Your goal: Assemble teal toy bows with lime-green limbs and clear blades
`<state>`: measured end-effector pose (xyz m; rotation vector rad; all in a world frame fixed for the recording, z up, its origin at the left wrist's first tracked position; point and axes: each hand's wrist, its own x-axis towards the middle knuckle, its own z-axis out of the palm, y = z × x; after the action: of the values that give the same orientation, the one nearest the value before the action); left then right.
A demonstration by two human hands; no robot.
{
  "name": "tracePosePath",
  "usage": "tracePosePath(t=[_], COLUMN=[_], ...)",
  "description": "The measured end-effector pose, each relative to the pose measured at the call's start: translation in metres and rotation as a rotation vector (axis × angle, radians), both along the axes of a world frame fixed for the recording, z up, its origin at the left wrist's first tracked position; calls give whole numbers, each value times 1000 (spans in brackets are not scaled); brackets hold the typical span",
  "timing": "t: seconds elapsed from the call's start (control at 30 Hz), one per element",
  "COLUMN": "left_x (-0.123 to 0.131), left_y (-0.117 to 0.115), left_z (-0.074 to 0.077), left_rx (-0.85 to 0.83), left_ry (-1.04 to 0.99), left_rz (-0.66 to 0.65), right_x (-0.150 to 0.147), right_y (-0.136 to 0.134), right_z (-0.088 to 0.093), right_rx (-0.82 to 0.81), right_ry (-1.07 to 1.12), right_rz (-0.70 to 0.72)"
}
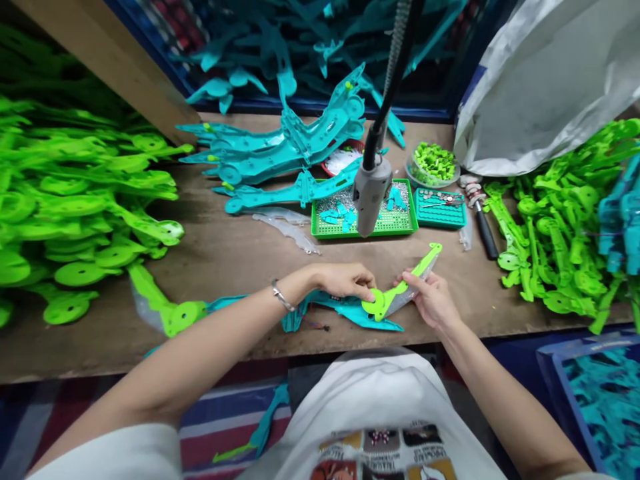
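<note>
Two hands [385, 290] over cluttered workbench [235, 260]

Worn wooden workbench [240, 260], slanted wooden beam [115, 60], striped cloth [220, 417] below

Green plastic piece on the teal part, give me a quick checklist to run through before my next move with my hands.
1. Left hand pressing on the green plastic piece: ok.
2. Right hand gripping the green piece's arm: ok.
3. Green piece lying over the teal part: ok.
4. Holes of the two aligned: cannot tell, fingers cover them.
5. Hanging screwdriver within sight above the green tray: ok.
6. Screws in the tray: ok.
</note>
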<state>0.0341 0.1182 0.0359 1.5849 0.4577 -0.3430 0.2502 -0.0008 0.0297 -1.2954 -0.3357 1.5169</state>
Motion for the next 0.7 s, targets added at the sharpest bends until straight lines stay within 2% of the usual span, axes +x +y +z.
tracePosePath(t=[0.1, 0.2, 0.37, 0.5, 0.7], left_x=[0, 0, 0, -2, -1], left_y=[0, 1, -1, -1, -2], left_z=[2, 5, 8, 10, 15], left_rx=[14, 67, 113, 140, 230], left_ry=[15, 14, -13, 7, 24], left_rz=[18, 26, 28, 50, 136], right_x=[4, 23, 61, 64, 73], right_y=[4, 17, 49, 58, 61], right_z=[-2, 3, 9, 5, -1], right_rx=[11, -4, 99, 124, 92], right_ry=[9, 2, -122, -149, -177], right_rz=[49, 115, -32, -37, 41])
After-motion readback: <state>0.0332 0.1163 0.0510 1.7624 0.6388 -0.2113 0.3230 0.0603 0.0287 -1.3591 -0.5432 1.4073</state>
